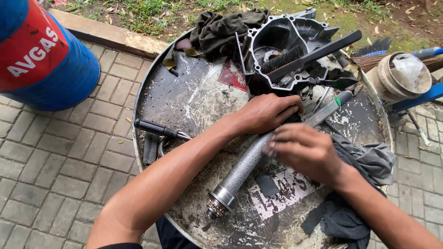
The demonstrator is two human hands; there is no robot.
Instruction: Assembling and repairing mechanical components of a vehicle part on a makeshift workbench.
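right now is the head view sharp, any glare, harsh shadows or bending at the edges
Head view: soft, even daylight, no hard shadows; mild sheen on the grey speckled tube; left hand and right hand are sharp, slight blur at the right fingertips; paving lines and the blue drum bow from wide-angle distortion.

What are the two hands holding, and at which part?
Both the left hand and the right hand grip a long grey metal shaft at its middle, above the drum top.

The one camera sat on the person's head, looking steeply down and close at the round bench [184, 99] top.
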